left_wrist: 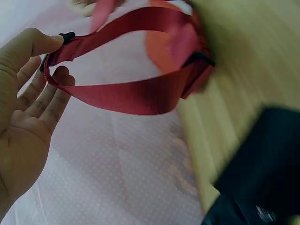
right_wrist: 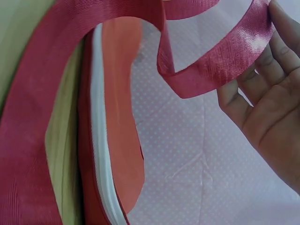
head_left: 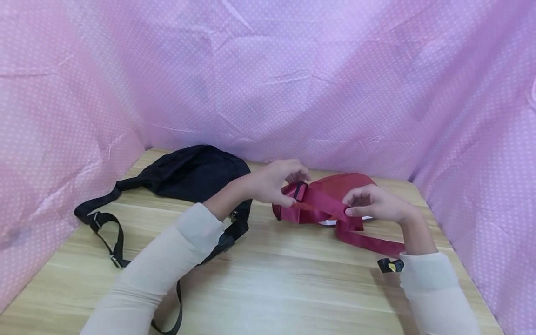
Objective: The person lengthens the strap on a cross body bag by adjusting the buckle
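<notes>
A red waist bag with a white zipper lies near the back of the table, partly behind its own raised strap. My left hand pinches the black strap adjuster between thumb and fingers; the left wrist view shows the webbing making a loop from there to the bag. Farther right, my right hand pinches the same strap between thumb and fingertips. From that hand the strap's tail runs down to a black buckle with a yellow mark, beside the right sleeve.
On the left of the wooden table lies a black waist bag. Its black strap curls toward the left edge, and more of it passes under my left forearm. Pink dotted cloth encloses the back and sides.
</notes>
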`<action>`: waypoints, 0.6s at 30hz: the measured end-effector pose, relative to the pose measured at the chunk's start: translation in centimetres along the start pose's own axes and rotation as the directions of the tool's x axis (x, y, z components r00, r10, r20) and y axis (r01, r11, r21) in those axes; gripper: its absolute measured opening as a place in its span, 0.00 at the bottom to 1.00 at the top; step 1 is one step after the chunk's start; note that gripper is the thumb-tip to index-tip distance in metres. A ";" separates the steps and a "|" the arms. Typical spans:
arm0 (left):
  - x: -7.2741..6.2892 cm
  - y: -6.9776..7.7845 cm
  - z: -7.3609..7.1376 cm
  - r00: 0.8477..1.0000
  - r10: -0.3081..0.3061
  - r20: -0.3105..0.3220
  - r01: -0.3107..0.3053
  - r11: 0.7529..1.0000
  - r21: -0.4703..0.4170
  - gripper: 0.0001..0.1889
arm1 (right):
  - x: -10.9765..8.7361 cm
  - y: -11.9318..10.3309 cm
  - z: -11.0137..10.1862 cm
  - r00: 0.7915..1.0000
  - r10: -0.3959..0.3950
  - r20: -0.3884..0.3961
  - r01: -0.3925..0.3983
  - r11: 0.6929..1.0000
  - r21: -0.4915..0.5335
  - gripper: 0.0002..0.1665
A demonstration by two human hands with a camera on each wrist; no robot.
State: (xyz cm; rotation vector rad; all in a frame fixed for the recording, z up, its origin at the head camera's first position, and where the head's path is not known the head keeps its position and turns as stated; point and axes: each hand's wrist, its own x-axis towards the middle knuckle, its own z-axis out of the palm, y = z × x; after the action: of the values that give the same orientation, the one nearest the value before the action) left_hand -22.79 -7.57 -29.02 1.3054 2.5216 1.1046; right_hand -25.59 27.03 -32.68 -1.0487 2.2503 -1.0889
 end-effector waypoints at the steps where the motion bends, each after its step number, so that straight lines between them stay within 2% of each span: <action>1: -0.3 -0.1 0.2 1.000 -0.006 0.030 0.005 1.000 0.027 0.28 | 0.1 0.0 0.1 0.999 -0.018 0.026 0.018 1.000 -0.005 0.05; 5: -1.5 -0.7 1.4 0.990 -0.033 0.136 0.015 0.991 0.135 0.30 | 0.4 -0.3 1.0 0.990 -0.043 0.134 0.044 0.999 -0.005 0.05; 7: -2.2 -1.1 2.2 0.981 -0.052 0.185 0.021 0.987 0.162 0.29 | 0.4 -0.5 1.5 0.985 -0.044 0.168 0.050 0.998 -0.027 0.04; 10: -3.2 -1.7 3.5 0.969 -0.070 0.239 0.028 0.984 0.175 0.27 | 0.3 -0.9 2.3 0.979 -0.035 0.203 0.046 0.998 -0.050 0.04; 13: -4.1 -2.2 4.9 0.955 -0.082 0.285 0.041 0.988 0.148 0.24 | 0.2 -1.1 3.2 0.974 -0.017 0.227 0.036 0.996 -0.079 0.04; 18: -5.1 -2.3 6.7 0.924 -0.055 0.377 -0.005 0.988 0.157 0.20 | -0.1 -1.4 4.9 0.966 0.006 0.258 0.038 0.985 -0.169 0.05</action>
State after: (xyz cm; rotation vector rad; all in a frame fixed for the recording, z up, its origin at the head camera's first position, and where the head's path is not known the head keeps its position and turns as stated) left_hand -18.50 -8.43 -36.59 1.3626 2.3558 0.5833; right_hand -21.77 24.24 -34.52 -1.2041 2.1556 -0.7245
